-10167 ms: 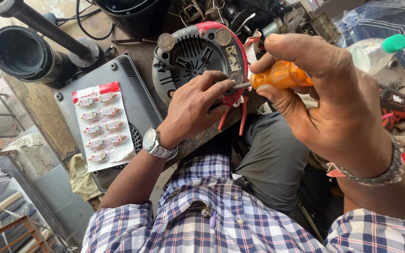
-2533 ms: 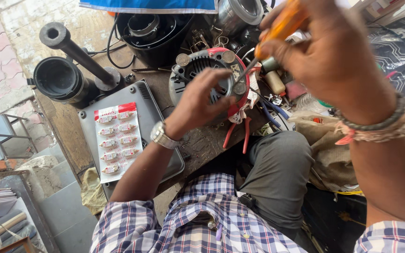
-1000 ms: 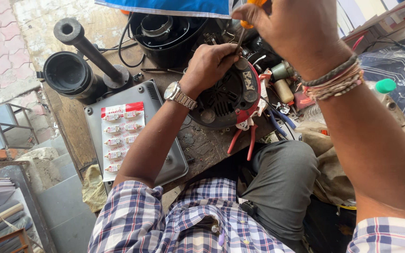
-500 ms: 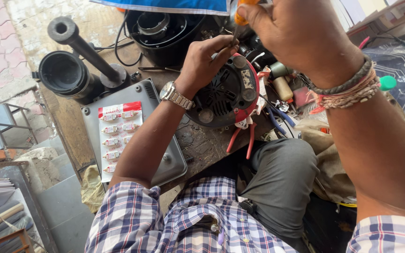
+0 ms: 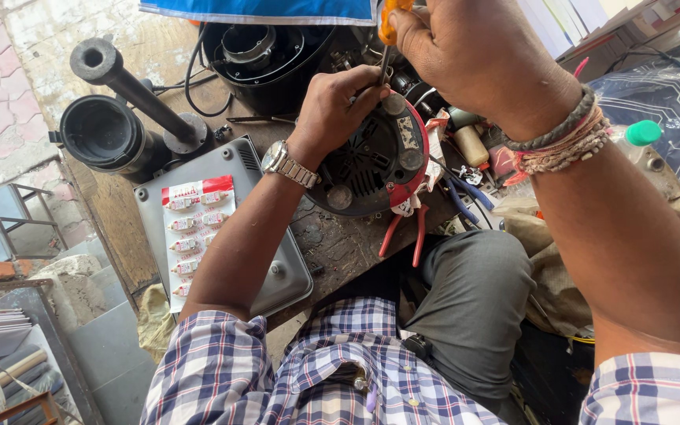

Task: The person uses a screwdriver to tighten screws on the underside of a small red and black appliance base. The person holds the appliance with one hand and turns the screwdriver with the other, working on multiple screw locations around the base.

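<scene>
Left hand (image 5: pixel 338 102) gripping tilted appliance base (image 5: pixel 371 161), right hand (image 5: pixel 466 55) clutching orange screwdriver (image 5: pixel 388 31); tip probably slipping, jabbing fingers (image 5: pixel 367 88) if base is rocking.

Appliance base (image 5: pixel 371 157) sits at frame centre on the table (image 5: pixel 340 248); metal tray (image 5: pixel 277 271) lower left of it, pliers (image 5: pixel 403 232) just below.

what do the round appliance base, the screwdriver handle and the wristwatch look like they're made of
Appliance base: moulded plastic, matt black with a red rim, going by its vent slots. Screwdriver handle: glossy translucent orange plastic, probably. Wristwatch: metal, likely steel; its silvery link band glints. Left hand steadies the base; right hand grips the handle.
</scene>
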